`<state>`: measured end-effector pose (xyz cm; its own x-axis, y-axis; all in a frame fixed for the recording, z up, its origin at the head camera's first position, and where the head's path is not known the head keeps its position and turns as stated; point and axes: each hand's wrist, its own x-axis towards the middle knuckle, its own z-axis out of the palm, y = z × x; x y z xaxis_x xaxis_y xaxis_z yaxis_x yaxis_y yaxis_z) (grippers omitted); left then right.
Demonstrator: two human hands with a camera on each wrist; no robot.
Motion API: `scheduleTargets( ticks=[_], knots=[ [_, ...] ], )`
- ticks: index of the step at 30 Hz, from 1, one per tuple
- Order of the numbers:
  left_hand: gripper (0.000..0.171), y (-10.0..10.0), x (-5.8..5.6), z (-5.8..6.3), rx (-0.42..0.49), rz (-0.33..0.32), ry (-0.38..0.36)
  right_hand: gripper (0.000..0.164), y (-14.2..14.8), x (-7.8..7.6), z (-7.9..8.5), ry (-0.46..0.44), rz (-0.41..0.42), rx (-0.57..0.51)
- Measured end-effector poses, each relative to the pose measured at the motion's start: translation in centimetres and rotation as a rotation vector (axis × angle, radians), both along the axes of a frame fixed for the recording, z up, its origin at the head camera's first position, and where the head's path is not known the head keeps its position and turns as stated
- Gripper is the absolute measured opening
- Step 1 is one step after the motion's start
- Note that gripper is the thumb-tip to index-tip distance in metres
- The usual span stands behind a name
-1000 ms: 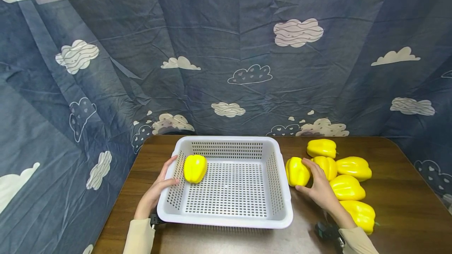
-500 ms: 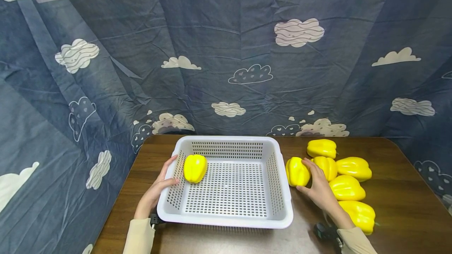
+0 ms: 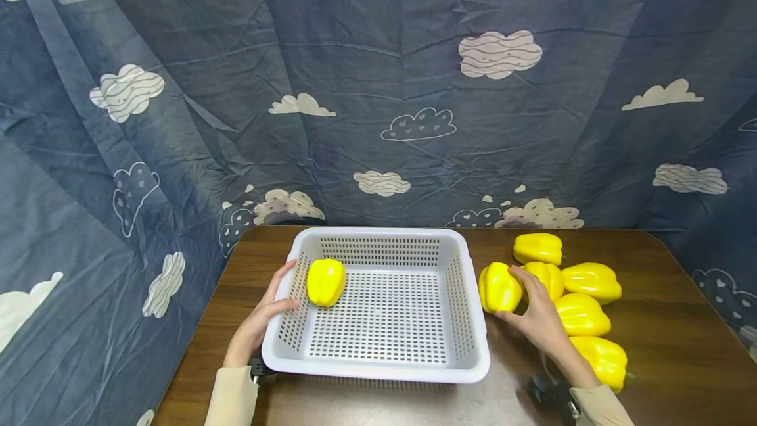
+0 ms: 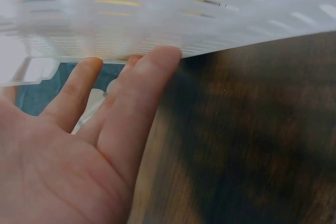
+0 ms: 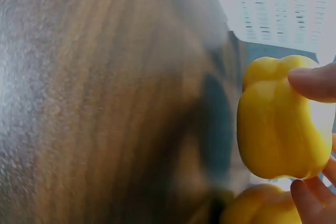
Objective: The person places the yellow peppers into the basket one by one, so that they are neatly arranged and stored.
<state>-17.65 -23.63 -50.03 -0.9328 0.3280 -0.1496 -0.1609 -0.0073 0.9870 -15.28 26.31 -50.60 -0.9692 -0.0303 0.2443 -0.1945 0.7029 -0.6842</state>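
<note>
A white perforated plastic basket (image 3: 378,375) stands on the table, and one yellow bell pepper (image 3: 326,283) lies inside near its left wall. My left hand (image 3: 263,321) grips the basket's left rim, thumb over the edge. In the left wrist view its fingers (image 4: 134,114) lie against the outer wall. To the right of the basket, my right hand (image 3: 538,317) holds another yellow bell pepper (image 3: 499,288) between thumb and fingers. That held pepper (image 5: 281,124) shows large in the right wrist view, the thumb (image 5: 315,82) on its upper side. Whether it touches the table is unclear.
Several more yellow bell peppers (image 3: 591,283) lie in a loose group on the right of the brown wooden table (image 3: 668,340), close behind and beside my right hand. A dark blue cloth (image 3: 414,169) with cloud prints hangs along the table's back edge.
The pepper in my right hand has turned slightly and shifted a little to the right. My left hand and the basket stay where they were.
</note>
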Motion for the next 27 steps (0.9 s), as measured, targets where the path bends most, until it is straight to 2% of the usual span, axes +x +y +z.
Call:
scheduleTargets(
  ticks=[9,27],
  knots=[
    [0.078,0.0,0.0,0.1,0.005,-0.005,0.002,0.086,0.4,0.4,1.1,0.056,0.0,-0.04],
    [0.077,-0.1,0.0,0.1,0.018,-0.018,0.004,0.086,0.6,0.6,4.0,0.04,0.007,-0.064]
  ],
)
